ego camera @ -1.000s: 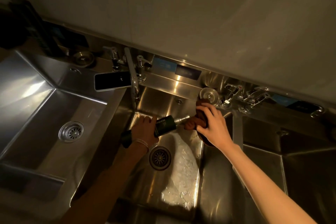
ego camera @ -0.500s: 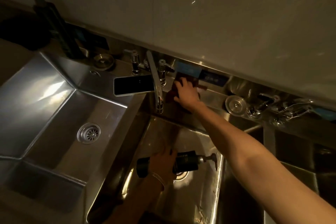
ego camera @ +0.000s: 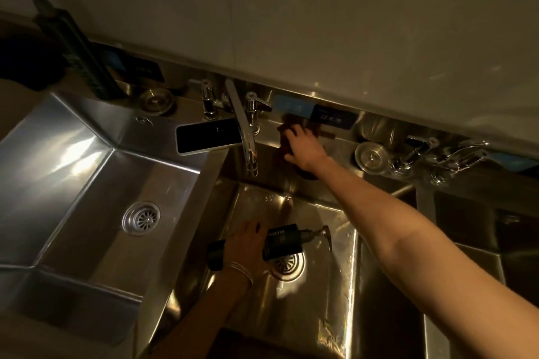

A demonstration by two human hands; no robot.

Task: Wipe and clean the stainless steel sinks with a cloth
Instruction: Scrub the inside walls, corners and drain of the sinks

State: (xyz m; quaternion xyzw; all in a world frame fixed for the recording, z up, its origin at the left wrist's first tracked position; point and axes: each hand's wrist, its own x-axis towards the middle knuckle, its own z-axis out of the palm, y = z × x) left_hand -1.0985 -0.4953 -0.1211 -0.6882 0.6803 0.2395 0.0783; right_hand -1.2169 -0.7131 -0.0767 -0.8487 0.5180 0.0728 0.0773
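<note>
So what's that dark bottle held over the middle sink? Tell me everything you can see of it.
The bottle is dark and cylindrical, with pale lettering too small to read and a pump head at its right end, spout pointing down. It lies on its side over the drain of the middle sink, gripped round its middle by the left hand. Its material is unclear.

Both forearms are bare, and thin silvery bangles circle the wrist of the left hand.
</note>
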